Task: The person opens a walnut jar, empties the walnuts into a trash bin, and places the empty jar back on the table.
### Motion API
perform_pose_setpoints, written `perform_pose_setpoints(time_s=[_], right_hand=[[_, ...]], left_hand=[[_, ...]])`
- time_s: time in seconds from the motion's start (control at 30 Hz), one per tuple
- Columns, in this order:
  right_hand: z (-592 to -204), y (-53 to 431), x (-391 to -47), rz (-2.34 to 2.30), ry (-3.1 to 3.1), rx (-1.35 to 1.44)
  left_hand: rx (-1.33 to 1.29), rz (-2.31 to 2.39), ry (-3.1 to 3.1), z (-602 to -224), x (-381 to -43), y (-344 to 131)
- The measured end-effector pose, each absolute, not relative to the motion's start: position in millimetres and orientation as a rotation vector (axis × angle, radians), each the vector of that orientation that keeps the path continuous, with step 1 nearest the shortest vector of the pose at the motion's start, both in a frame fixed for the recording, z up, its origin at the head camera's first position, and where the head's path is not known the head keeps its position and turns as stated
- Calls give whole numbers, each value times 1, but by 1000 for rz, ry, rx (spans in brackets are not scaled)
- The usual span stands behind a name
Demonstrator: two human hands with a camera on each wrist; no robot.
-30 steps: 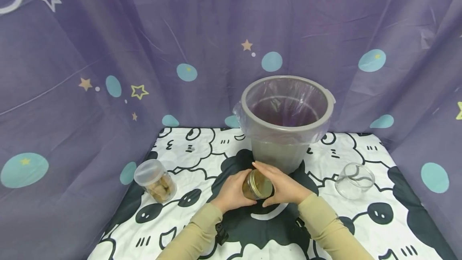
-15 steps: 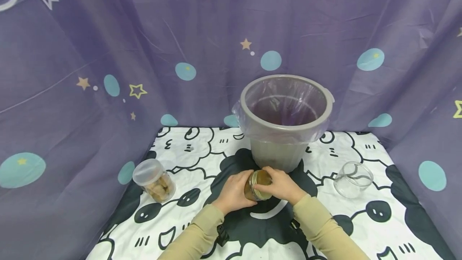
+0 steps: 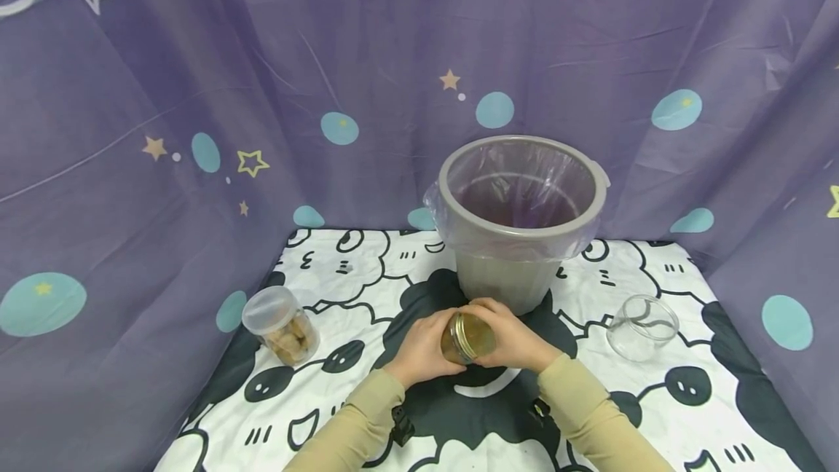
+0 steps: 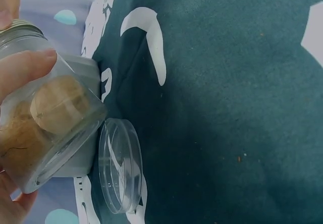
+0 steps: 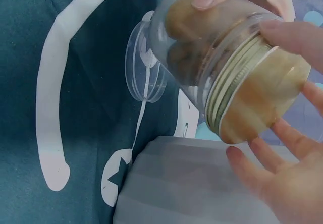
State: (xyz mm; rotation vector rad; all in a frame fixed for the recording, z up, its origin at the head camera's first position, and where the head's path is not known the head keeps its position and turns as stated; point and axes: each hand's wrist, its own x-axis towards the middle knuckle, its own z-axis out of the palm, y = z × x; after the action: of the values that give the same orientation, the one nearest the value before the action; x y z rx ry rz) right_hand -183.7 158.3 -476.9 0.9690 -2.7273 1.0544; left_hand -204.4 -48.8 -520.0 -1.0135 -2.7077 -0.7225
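Observation:
My left hand (image 3: 426, 347) grips the side of a clear jar (image 4: 40, 133), tilted with its lid toward my right hand. Inside lie round brown walnuts (image 4: 58, 104). My right hand (image 3: 510, 339) is at the jar's gold screw lid (image 5: 260, 98). In the right wrist view, its thumb is on the lid's edge and its fingers spread round the opposite rim. The lid sits on the jar. In the head view, the hands cover most of the jar's body.
Just beyond the hands stands a grey bin (image 3: 518, 253) lined with clear plastic. At left is a lidded jar (image 3: 280, 328) with brown pieces; at right, a clear glass container (image 3: 642, 328). Both wrist views show a shallow clear round dish (image 5: 144, 62) on the patterned cloth.
The left hand keeps its grip on the jar. The right hand, wide apart at the lid a second ago, turned over it half a second ago and is now back, closer round it.

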Motion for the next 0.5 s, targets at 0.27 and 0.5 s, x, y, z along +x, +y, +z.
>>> perform_pose_setpoints(time_s=[0.27, 0.5], right_hand=[[-474, 156, -180, 1177, -2887, 722], [-472, 153, -180, 1062, -2964, 579]], left_hand=[[-1022, -705, -2703, -521, -204, -48], [-1023, -696, -2706, -522, -204, -47]])
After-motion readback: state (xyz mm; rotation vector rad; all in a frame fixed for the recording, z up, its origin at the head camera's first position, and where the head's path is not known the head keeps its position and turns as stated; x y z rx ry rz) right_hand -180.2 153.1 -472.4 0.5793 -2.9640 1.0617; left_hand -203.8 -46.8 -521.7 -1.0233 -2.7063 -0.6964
